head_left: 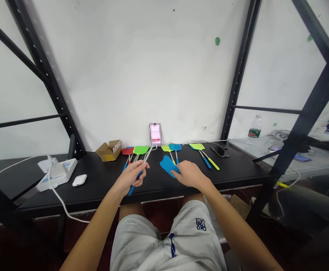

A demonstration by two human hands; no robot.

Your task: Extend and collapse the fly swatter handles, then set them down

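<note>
My left hand (134, 174) is closed around a blue handle (131, 190) with thin metal rods (148, 153) slanting up past the fingers. Between thumb and fingers, my right hand (187, 174) grips a flat blue fly swatter head (167, 165). Whether this head joins any rod I cannot tell. Behind my left hand lie a red swatter (127, 150) and a green swatter (140, 150). Beyond the right hand are a yellow-green swatter (166, 148) and a blue swatter (175, 147). Farther right, another yellow-green swatter (197, 146) overlaps a blue one.
A phone (155, 134) leans against the wall at the back of the black table (96, 188). An open cardboard box (108, 150), white earbuds case (79, 180) and power strip (57, 174) are left. Another phone (220, 151) lies right, near a black post (239, 71).
</note>
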